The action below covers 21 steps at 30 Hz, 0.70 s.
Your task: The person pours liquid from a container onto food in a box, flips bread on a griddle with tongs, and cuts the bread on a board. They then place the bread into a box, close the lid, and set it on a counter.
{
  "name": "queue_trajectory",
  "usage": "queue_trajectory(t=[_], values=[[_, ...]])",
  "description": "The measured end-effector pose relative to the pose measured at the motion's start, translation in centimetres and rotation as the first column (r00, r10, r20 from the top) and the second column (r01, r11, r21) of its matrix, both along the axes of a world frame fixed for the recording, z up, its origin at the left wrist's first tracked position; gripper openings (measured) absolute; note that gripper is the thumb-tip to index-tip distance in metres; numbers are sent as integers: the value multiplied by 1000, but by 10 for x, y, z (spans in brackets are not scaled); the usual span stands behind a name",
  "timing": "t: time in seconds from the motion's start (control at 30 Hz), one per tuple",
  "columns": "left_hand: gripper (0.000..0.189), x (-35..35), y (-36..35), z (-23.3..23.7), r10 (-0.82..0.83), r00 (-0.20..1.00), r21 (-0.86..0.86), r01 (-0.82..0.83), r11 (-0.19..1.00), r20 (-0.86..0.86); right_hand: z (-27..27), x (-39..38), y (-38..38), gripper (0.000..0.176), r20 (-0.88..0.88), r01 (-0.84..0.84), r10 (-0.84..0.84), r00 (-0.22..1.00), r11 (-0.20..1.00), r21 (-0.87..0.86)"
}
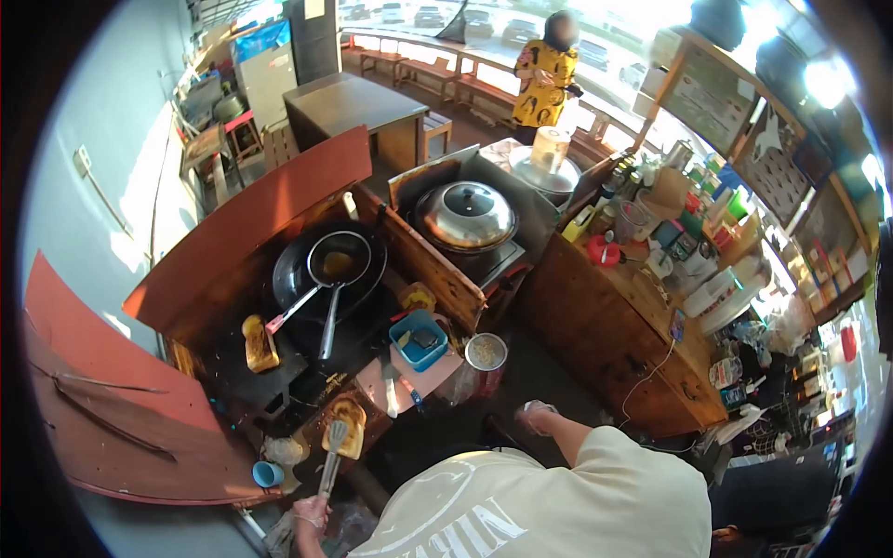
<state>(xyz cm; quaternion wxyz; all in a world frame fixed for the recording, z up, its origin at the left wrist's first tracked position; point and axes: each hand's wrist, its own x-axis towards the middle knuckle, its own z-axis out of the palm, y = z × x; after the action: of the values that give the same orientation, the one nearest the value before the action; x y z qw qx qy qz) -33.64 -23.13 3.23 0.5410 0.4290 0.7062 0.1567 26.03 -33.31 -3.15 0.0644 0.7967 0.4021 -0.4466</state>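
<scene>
My left hand [312, 511], in a clear plastic glove, is closed around metal tongs [330, 465]. The tongs' tip rests on or just over a browned slice of bread [350, 445] at the front edge of the stove counter. My right hand [535, 418], also gloved, hangs apart from the counter with its fingers loosely extended and nothing visible in it. Another toasted slice [259, 346] lies on the black stovetop. Beside that slice, a small pan [337, 262] with brownish liquid sits in a black wok [284, 274]; a pink-tipped handle and a metal handle stick out toward me.
A blue tub [418, 342], a knife [391, 398] on a pink board [370, 377] and a round container [486, 352] stand nearby. Behind is a lidded pan [465, 216]. A cluttered wooden counter [595, 316] stands right. A person in yellow [545, 82] stands beyond.
</scene>
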Motion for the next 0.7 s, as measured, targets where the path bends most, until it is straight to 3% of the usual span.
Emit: queue_trajectory(t=[0.03,0.1,0.13,0.2,0.27,0.3,0.33,0.4,0.43,0.47,0.53,0.63,0.7], values=[[35,4,3,-9,-110,993,43,112,993,-53,-25,7,1,28,1,12,-12,1000,1000,10],[37,10,15,-28,-93,992,-17,92,996,-87,-81,15,4,36,-75,-22,42,996,967,253],[39,12,20,-32,-67,990,-83,57,995,-120,-62,8,9,36,-75,-16,36,996,966,256],[41,8,29,-36,-73,980,-134,48,990,-187,-21,-9,29,36,-65,105,-105,992,994,-12],[44,-3,33,-36,-52,979,-177,16,984,-199,-21,-15,32,39,-86,134,-140,987,989,-62],[47,-17,33,-47,-80,968,-116,53,992,-239,-20,-16,31,42,-101,163,-174,979,980,-113],[47,-28,35,-47,-77,968,-115,50,992,-240,-36,-13,27,42,-102,159,-171,980,981,-113],[51,-44,32,-38,-229,892,-96,207,974,-389,-56,-15,19,43,-13,29,-29,1000,999,40],[52,-40,28,-20,-261,828,-85,253,964,-497,-55,-15,16,43,-14,30,-29,999,999,41],[52,-44,24,-23,-262,827,-85,254,963,-498,-54,-15,11,43,-14,59,-59,998,998,-15],[50,-40,15,-8,-163,587,60,342,938,-793,-35,-17,5,42,-13,92,-93,996,993,-72],[46,-26,-5,36,-157,588,40,308,951,-793,-17,-12,-7,40,-14,134,-138,990,979,-156],[43,-41,-1,21,-150,570,43,311,949,-808,-5,-10,-19,39,20,-54,56,998,993,-103]])
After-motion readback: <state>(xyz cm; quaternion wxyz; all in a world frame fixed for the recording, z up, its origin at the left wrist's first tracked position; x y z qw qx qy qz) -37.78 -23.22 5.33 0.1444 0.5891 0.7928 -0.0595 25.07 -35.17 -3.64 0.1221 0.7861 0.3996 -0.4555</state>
